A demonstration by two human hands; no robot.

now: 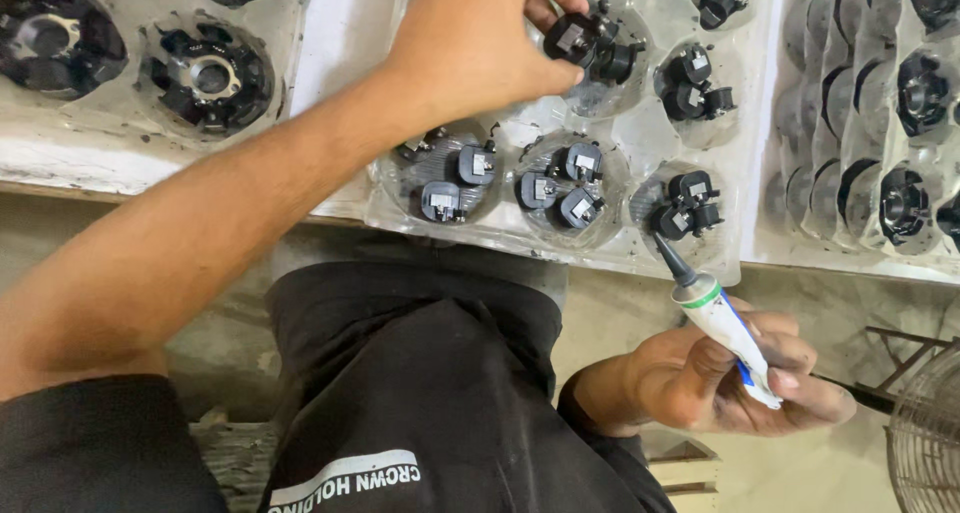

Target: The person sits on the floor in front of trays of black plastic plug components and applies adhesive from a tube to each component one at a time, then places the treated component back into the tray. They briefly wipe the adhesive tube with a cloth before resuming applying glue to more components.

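My left hand [480,43] reaches across a clear plastic tray [600,255] and pinches a small black plastic part [572,36] over one of its far pockets. The tray's round pockets hold small groups of the same black parts with grey metal contacts [560,188]. My right hand [715,383] stays low, near my body, gripping a white tube with a green band and a black pointed nozzle [715,313]. The nozzle tip points up at the tray's near edge, close to a pocket of black parts [688,205].
A second clear tray at the left holds larger round black parts with metal centres [210,78]. Stacked trays with ring-shaped black parts [905,203] stand at the right. A wire fan guard [930,443] shows at the lower right, and my dark clothing fills the bottom.
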